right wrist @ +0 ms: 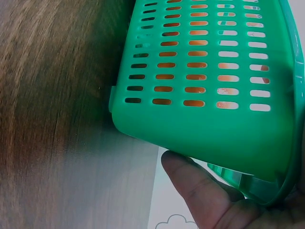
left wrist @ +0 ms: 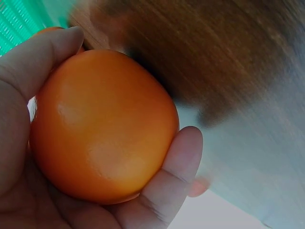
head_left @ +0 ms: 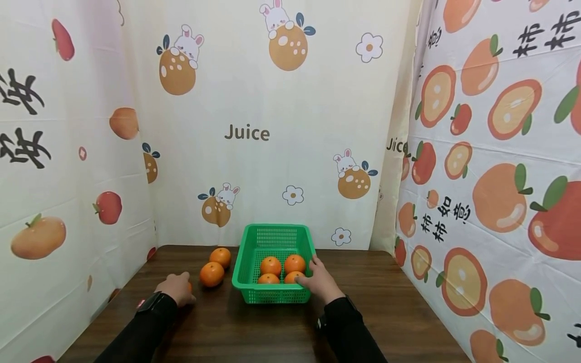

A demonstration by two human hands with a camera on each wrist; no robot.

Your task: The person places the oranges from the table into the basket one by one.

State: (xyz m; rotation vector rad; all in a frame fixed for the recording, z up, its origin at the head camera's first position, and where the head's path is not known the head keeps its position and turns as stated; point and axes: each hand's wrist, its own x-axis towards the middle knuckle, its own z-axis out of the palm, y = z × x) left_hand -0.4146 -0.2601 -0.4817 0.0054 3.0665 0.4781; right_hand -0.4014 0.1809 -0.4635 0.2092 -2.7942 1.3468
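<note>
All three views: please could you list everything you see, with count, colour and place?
Table: one, brown, across the bottom of the head view
Basket: one, green, on the table
Basket fruits: four visible, orange, inside the basket
Loose fruits: two, orange, on the table, left of the basket
Held fruit: one, orange, in the left hand
Back hanging: one, cream, printed, behind the table
Side hangings: two, whitish, printed, left and right
Left hand: one, bare, gripping the held fruit
Right hand: one, bare, on the basket's right side
Sleeves: two, black, on the arms
Wrist gear: two, dark, one per wrist
</note>
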